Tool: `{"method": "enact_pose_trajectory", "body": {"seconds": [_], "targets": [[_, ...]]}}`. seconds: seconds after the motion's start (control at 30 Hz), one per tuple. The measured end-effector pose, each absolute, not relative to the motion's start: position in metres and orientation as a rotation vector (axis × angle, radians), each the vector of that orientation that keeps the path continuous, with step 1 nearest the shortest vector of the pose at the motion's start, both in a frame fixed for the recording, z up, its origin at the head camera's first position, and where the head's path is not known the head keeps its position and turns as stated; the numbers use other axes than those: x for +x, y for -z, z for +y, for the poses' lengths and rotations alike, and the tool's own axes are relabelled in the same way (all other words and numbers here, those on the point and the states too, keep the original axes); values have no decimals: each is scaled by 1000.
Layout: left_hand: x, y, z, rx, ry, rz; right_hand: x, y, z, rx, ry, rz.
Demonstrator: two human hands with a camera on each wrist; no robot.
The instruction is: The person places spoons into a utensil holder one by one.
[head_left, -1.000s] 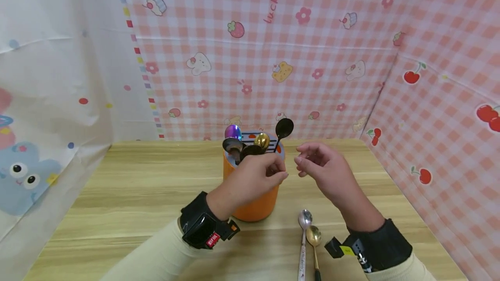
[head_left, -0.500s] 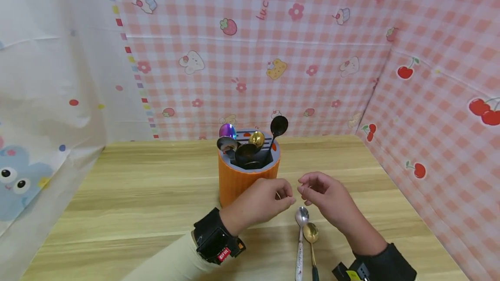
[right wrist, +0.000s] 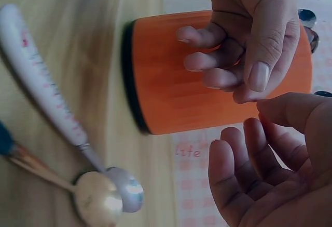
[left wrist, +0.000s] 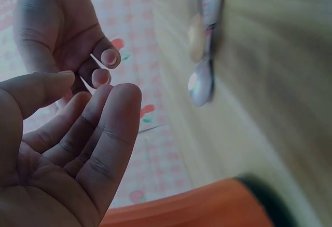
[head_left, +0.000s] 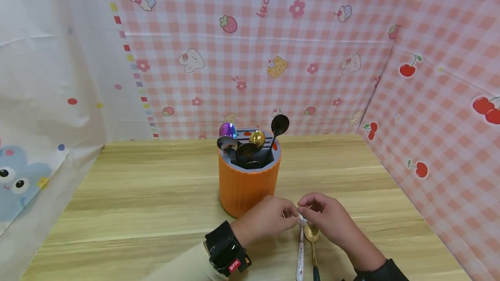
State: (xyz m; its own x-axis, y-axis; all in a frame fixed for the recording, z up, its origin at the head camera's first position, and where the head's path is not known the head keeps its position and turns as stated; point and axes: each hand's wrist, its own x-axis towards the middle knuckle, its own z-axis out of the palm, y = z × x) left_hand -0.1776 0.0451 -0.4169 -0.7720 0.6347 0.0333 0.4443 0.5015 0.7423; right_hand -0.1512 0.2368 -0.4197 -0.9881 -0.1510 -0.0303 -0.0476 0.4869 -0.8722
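My left hand [head_left: 269, 215] and right hand [head_left: 327, 219] hover close together over the heads of two spoons on the table, in front of the orange utensil holder [head_left: 247, 187]. Neither hand holds anything; their fingers are loosely bent, as both wrist views show. One spoon is silver with a white printed handle [head_left: 300, 257]; its bowl is partly behind my fingertips in the head view. The other is a gold spoon [head_left: 312, 234] with a dark handle end, close beside it at the right. In the right wrist view their bowls [right wrist: 98, 200] overlap.
Several spoons stand bowl-up in the holder: a tall black spoon [head_left: 280, 125], a purple one [head_left: 228, 129], a gold one [head_left: 257, 137] and other dark ones. Slots line the holder's back. A pink checked cloth [head_left: 250, 55] hangs behind and at the right of the wooden table [head_left: 148, 185].
Both hands have moved down and toward me, from beside the holder's rim to over the two spoons, and drawn closer together. The spoons on the table and the holder have stayed put.
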Motion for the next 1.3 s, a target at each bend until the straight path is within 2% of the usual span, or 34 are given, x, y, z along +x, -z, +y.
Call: {"method": "enact_pose_trajectory", "body": {"seconds": [0.37, 0.6, 1.3], "targets": [[-172, 447, 56, 967, -967, 2527, -143, 445, 245, -218, 1422, 2638], [-166, 460, 61, 986, -960, 2505, -139, 460, 245, -135, 1373, 2641], [-153, 477, 74, 899, -822, 2528, -135, 479, 244, -88, 1131, 2734]]}}
